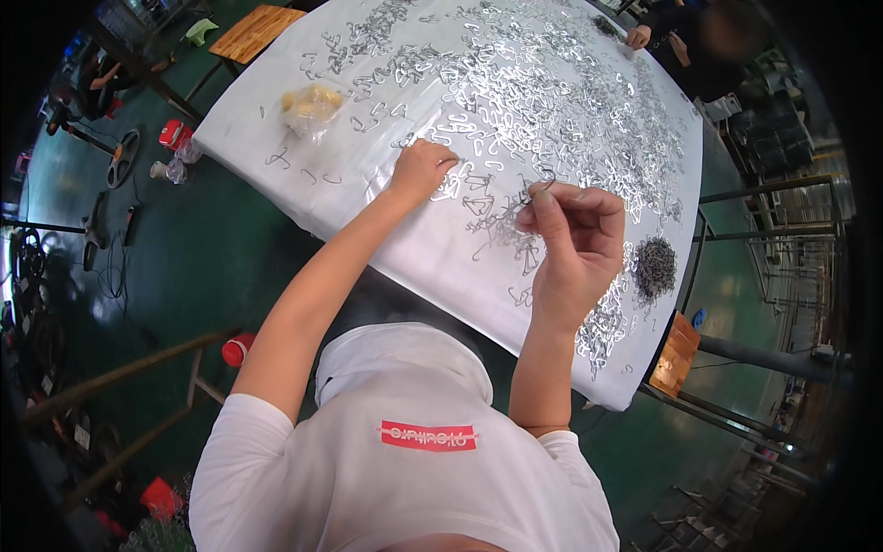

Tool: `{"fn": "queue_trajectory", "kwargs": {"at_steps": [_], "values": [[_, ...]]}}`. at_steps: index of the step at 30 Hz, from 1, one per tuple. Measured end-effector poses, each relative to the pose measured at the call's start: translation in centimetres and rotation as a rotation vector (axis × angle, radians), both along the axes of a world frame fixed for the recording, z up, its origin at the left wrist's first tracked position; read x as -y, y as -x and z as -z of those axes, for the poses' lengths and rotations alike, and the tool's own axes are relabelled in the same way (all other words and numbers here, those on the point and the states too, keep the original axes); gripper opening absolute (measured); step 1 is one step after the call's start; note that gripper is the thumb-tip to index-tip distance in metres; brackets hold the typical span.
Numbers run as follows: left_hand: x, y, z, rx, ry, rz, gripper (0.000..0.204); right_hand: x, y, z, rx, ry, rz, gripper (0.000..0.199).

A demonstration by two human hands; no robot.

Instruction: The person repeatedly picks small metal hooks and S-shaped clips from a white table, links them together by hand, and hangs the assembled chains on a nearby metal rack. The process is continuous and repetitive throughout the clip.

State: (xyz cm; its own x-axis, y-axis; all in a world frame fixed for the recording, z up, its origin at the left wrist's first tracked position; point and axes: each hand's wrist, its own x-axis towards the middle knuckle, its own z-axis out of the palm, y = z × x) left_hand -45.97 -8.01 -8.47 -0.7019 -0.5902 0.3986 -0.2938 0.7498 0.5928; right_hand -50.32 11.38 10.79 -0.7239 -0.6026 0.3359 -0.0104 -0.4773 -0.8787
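My right hand [581, 241] is raised over the near side of a white-covered table [418, 241]. Its thumb and fingers pinch a small bent wire hook [549, 175]. Further left, my left hand [423, 172] is closed just above the table, its fingertips at the edge of a wide spread of silver wire clips [497, 101]. Whatever those fingers may hold is too small to make out. Between my hands lies a looser group of clips [478, 204], partly behind the right hand. A few separate hooks [308, 172] lie left of my left hand.
A plastic bag with something yellow [313, 109] sits at the table's left. A heap of small dark parts [655, 267] lies near the right edge. Across the table, another person's hand [638, 37] reaches in. Wooden stools [676, 354] [253, 33] stand beside the table.
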Motion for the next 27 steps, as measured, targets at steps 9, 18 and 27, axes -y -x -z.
{"fn": "queue_trajectory", "kwargs": {"at_steps": [9,18,27], "values": [[-5.7,-3.3,-18.4,-0.562,-0.823,0.195,0.016,1.3,0.1,0.7,-0.044,-0.035,0.011,0.02],[-7.8,-3.9,-20.6,-0.663,-0.582,0.137,0.011,2.0,0.1,0.9,-0.241,-0.152,0.13,0.021],[-5.6,-4.1,-20.6,-0.701,-0.474,0.073,0.009,5.9,9.9,13.0,-0.537,-1.224,0.169,0.024]]}}
